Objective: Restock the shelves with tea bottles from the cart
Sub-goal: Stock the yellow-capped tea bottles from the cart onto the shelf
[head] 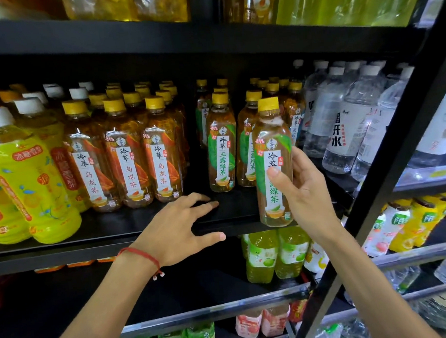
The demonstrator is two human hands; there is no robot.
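My right grip (305, 187) was wrapped round a green tea bottle (270, 139), thumb across the label. It held the bottle upright just right of centre frame, at the front lip of the black shelf (130, 222), just in front of the other green tea bottles (221, 147) standing there. Left grip (178, 224) was wide, fingers spread over the shelf edge, holding nothing. Oolong bottles (129, 162) stood centre-left, water bottles (345, 123) on the right.
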